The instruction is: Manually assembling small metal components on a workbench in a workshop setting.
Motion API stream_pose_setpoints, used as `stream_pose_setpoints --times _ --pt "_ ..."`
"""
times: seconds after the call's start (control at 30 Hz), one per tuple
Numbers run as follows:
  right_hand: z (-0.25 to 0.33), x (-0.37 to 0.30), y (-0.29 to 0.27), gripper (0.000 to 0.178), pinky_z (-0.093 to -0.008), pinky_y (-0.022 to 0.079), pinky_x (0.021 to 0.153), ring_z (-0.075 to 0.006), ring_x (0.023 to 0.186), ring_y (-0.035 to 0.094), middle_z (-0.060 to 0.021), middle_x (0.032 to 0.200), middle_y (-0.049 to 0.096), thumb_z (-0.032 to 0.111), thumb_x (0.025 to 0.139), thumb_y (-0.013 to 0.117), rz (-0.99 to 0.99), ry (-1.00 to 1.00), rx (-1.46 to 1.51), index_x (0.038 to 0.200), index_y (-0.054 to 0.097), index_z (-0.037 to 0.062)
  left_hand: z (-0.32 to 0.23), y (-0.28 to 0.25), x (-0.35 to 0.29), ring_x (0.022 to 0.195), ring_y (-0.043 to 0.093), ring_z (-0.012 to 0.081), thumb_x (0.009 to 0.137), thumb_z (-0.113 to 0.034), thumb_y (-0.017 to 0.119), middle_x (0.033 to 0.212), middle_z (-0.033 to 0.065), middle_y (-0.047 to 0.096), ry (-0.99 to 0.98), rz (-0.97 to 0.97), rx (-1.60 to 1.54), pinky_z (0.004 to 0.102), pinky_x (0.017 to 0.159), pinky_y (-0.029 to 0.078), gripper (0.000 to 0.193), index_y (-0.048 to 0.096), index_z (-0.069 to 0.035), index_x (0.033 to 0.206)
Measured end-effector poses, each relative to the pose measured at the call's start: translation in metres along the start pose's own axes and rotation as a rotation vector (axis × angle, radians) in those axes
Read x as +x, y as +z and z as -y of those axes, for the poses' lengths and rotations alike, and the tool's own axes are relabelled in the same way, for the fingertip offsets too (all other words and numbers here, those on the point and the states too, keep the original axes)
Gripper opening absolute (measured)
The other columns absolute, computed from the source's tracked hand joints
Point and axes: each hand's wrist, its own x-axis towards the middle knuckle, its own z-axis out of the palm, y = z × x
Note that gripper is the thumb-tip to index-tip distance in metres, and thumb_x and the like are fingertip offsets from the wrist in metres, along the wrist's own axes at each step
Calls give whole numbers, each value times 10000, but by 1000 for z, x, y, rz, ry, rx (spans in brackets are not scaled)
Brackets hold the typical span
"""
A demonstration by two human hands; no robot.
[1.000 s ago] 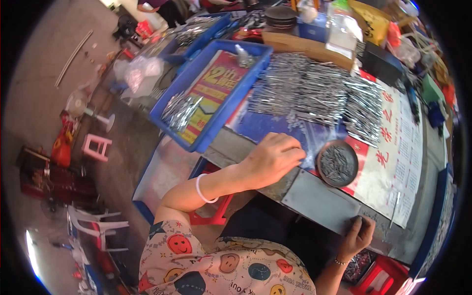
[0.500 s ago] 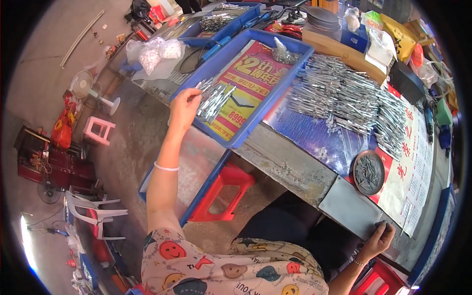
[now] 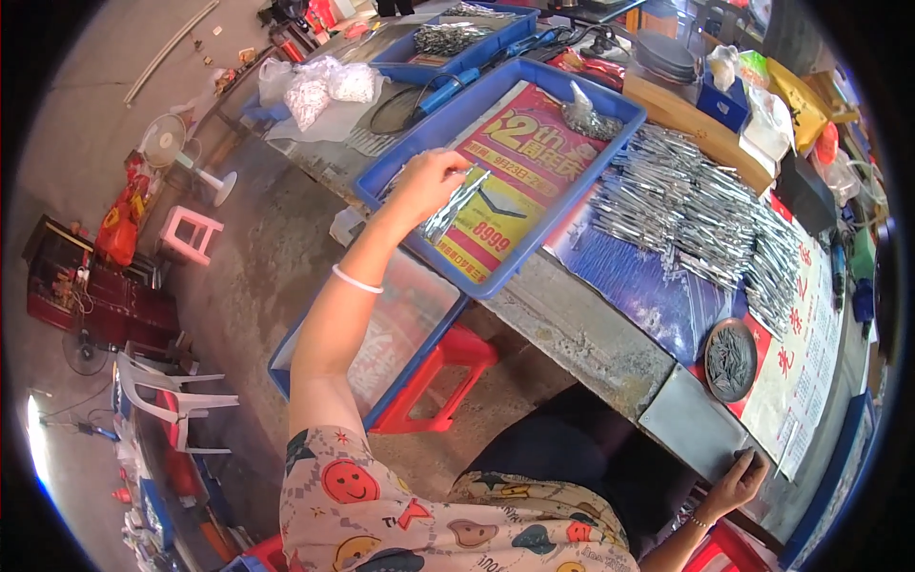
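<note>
Left hand (image 3: 429, 181) pinches a bundle of thin metal strips (image 3: 456, 202) over the blue tray's (image 3: 505, 276) near-left corner; lower them flat onto the printed sheet. Right hand (image 3: 739, 481) grips the bench's (image 3: 591, 334) near edge, fingers curled.

A long grey desk (image 3: 610, 348) carried a blue tray (image 3: 496, 276) lined with a red-and-yellow printed sheet, a spread heap of silvery metal pieces (image 3: 705, 214) on blue plastic, and a round dark dish (image 3: 731, 359).
</note>
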Motion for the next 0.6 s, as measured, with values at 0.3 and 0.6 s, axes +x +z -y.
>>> stream_pose_setpoints --times 0.3,0.6 --pt "4 1 3 89 -222 400 673 -100 731 453 -15 812 502 71 946 542 8 3 -79 923 536 -15 11 37 49 1058 575 327 842 -65 505 1098 138 632 283 234 202 430 892 455 236 652 -65 1028" --pt "3 1 1 102 -221 404 684 -104 744 458 -18 819 506 80 945 546 29 66 -87 936 539 -22 -5 30 54 980 610 331 783 -41 539 961 180 659 252 528 415 449 835 461 206 692 -62 921"
